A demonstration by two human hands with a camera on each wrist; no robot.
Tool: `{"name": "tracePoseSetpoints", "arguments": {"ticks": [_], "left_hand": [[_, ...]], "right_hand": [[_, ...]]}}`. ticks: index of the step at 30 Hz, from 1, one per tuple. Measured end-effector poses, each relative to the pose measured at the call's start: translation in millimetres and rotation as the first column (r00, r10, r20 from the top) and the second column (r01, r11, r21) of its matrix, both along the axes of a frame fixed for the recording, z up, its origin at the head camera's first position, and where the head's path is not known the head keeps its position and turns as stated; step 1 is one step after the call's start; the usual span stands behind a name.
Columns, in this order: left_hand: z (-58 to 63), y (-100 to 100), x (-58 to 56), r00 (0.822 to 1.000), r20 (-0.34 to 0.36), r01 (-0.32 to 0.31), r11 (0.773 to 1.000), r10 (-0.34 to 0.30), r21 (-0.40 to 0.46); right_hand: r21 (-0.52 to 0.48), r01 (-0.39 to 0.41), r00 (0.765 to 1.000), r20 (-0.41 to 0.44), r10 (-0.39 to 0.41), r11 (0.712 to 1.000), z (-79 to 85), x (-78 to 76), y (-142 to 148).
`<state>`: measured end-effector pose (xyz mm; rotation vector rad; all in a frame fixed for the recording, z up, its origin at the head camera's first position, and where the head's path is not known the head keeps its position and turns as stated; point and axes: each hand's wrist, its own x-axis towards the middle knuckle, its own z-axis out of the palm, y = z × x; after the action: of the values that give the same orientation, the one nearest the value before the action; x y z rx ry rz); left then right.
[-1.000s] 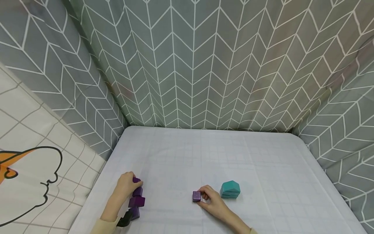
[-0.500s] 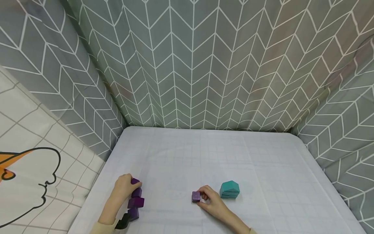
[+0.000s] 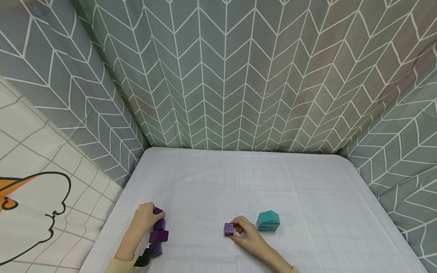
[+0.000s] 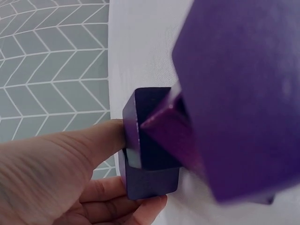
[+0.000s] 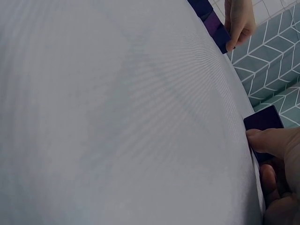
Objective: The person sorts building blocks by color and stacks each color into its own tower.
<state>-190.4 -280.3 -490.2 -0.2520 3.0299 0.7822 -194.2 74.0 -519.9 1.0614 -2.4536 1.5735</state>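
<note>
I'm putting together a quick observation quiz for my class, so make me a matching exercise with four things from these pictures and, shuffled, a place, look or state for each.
Column one
1. left hand
2. right hand
3. teal shape
4. curtain

Column two
A. patterned with white zigzag lines
B. pinching a lone purple block
C. on the table, just right of the right hand in the head view
D. gripping at one end of several lined-up purple blocks

Right pairs: 1-D, 2-B, 3-C, 4-A.
</note>
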Motion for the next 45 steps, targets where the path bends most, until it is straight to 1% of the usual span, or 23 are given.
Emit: {"name": "tracePoseSetpoints", "arguments": {"ticks": [2, 8, 12, 16, 21, 24, 27, 30, 33, 37, 41, 43, 45], "left_hand": [[0.5, 0, 0.0, 1.000, -0.003, 0.008, 1.000, -0.008, -0.005], [0.6, 0, -1.2, 1.000, -0.012, 0.016, 1.000, -0.016, -0.008], [0.2, 0, -2.3, 1.000, -0.024, 0.016, 1.000, -0.016, -0.009], [1.0, 1, -2.7, 0.999, -0.030, 0.026, 1.000, -0.027, -0.010], [2.4, 2, -4.1, 0.998, -0.033, 0.056, 0.998, -0.056, -0.017], [4.1, 2, -6.9, 0.997, -0.025, 0.078, 0.997, -0.079, -0.021], [9.8, 2, -11.8, 0.995, -0.028, 0.100, 0.994, -0.101, -0.038], [20.7, 3, -19.1, 0.990, -0.076, 0.115, 0.990, -0.121, -0.078], [34.0, 8, -27.1, 0.978, -0.150, 0.132, 0.986, -0.147, -0.107], [48.7, 18, -34.4, 0.942, -0.249, 0.190, 0.970, -0.223, -0.149], [58.7, 30, -36.4, 0.905, -0.313, 0.241, 0.954, -0.288, -0.180], [62.1, 38, -35.9, 0.895, -0.331, 0.254, 0.951, -0.300, -0.177], [63.5, 45, -34.8, 0.890, -0.337, 0.269, 0.950, -0.308, -0.159]], "right_hand": [[-0.007, 0.002, 1.000, -0.004, -0.002, 1.000, -4.4, -1.3, 0], [-0.006, 0.011, 0.999, -0.036, -0.011, 1.000, -30.0, -9.8, 4], [0.008, 0.012, 0.999, -0.041, -0.011, 1.000, -36.1, -12.3, 5], [0.000, 0.013, 0.999, -0.044, -0.013, 1.000, -31.0, -11.3, 4], [-0.031, 0.008, 0.999, -0.038, -0.009, 0.999, -9.9, -4.8, 1], [-0.016, 0.004, 1.000, -0.016, -0.005, 1.000, 0.5, -1.5, 0], [-0.004, 0.004, 1.000, -0.002, -0.004, 1.000, 1.9, -0.7, 1], [-0.018, 0.006, 1.000, -0.014, -0.006, 1.000, -5.6, -2.5, 1], [-0.023, 0.015, 0.999, -0.035, -0.016, 1.000, -19.2, -6.3, 2], [0.005, 0.024, 0.999, -0.038, -0.024, 1.000, -34.4, -10.3, 5], [0.020, 0.023, 1.000, -0.016, -0.023, 1.000, -38.0, -11.0, 6], [0.020, 0.021, 1.000, -0.011, -0.020, 1.000, -38.0, -10.8, 6], [0.018, 0.022, 1.000, -0.006, -0.022, 1.000, -37.7, -10.4, 7]]}}
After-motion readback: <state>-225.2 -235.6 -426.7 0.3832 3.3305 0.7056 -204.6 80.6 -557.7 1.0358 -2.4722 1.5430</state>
